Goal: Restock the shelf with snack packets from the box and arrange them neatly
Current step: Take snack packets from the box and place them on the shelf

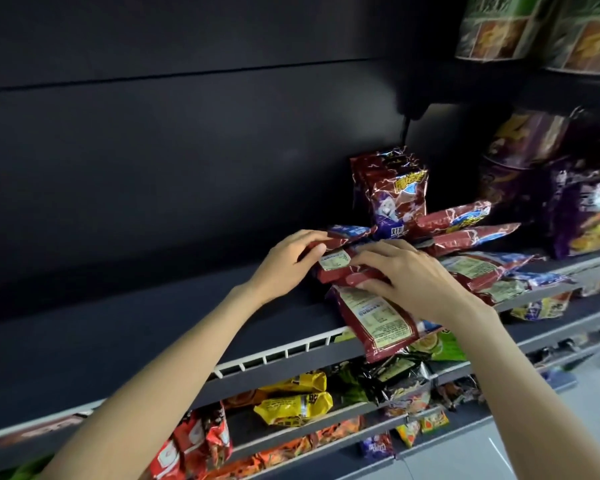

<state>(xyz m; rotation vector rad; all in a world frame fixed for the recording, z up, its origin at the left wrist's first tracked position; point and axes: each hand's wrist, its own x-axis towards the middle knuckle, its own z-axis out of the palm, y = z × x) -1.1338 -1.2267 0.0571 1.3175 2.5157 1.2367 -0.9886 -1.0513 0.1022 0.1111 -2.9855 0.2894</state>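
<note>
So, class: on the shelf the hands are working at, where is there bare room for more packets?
Bare shelf runs left of the left hand to the frame edge. Crowded: red packets under the right hand rightward to the purple packets.

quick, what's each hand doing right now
left hand: grips the dark red snack packet by its left end
right hand: fingers curled over the same packet
</note>
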